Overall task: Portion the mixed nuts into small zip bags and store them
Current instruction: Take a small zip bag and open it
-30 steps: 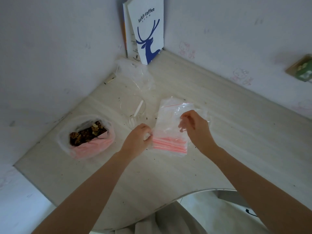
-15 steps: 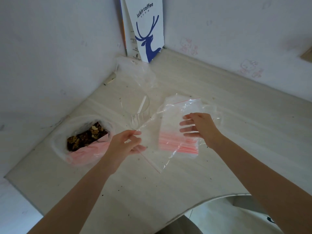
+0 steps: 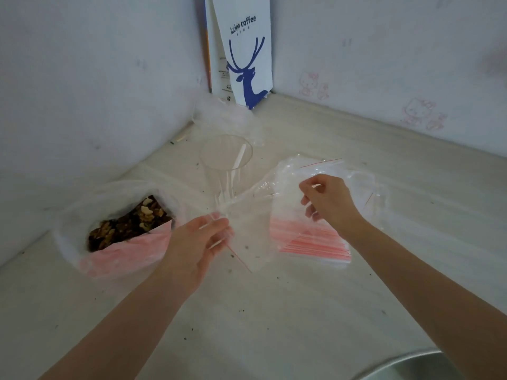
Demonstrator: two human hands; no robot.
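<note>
Both pinch plastic: left grip (image 3: 197, 242) holds one zip bag (image 3: 247, 234), right grip (image 3: 329, 204) the pack wrapper (image 3: 365, 187); nuts (image 3: 129, 223) lie left, nearer the left grip.

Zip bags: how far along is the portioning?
Done: no filled bag in view; the nuts sit in their big bag. In hand: left hand pinches one empty zip bag, right hand pinches the pack of spares. Left: open it, fill, seal, store, repeat.

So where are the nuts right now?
In the head view the mixed nuts sit on the left of the table, inside an open plastic bag, just left of the left hand and nearer than the clear cup.
</note>
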